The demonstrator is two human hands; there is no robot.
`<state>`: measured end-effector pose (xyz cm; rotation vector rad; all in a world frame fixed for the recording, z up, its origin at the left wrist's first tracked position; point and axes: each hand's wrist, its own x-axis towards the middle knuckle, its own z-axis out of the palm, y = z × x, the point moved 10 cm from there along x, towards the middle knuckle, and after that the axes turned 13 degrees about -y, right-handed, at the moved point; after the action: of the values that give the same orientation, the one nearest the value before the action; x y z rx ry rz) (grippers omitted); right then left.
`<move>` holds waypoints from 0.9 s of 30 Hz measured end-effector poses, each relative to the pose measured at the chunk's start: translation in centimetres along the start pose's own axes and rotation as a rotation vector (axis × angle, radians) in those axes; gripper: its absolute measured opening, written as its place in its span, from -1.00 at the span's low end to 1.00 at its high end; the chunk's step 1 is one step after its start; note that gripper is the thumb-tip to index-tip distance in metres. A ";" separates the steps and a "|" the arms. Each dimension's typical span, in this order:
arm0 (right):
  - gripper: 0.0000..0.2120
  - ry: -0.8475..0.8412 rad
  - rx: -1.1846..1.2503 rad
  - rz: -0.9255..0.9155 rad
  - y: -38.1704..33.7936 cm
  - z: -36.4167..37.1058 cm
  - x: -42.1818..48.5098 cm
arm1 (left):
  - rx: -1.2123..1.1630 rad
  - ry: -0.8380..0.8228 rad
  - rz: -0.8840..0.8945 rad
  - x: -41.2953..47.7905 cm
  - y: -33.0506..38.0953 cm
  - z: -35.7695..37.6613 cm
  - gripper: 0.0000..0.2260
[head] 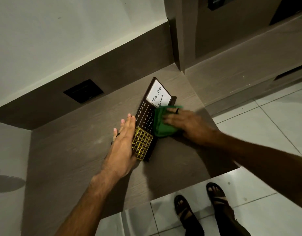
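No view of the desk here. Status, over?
Left hand flat against calendar board, steadying it. Right hand presses green cloth on its face. Nothing in the way.

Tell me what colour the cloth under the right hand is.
Green; the cloth shows best in the head view, under the right hand.

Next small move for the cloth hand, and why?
Probably slide the green cloth up onto the white To Do List panel: the right hand presses it over the date numbers, the panel lies mostly uncovered, and the left hand braces the board.
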<state>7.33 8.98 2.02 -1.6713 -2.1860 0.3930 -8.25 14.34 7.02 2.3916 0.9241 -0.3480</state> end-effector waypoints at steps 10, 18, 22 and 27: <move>-0.52 -0.003 -0.073 0.218 2.4 -3.1 1.9 | -0.012 0.005 0.013 0.2 -0.2 0.1 0.14; -0.44 0.069 -0.033 0.328 7.6 -4.9 2.2 | -0.028 0.000 0.000 0.3 -0.1 0.1 0.13; -0.47 0.116 0.021 0.459 7.7 -4.4 1.9 | -0.022 -0.007 -0.001 0.4 -0.1 0.2 0.12; -0.53 -0.037 -0.102 -0.024 -2.2 0.9 0.4 | -0.018 0.003 -0.002 0.3 -0.1 0.2 0.08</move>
<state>4.94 8.74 2.24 -1.7012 -2.2861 0.3122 -8.07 14.50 6.71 2.3755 0.9272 -0.3357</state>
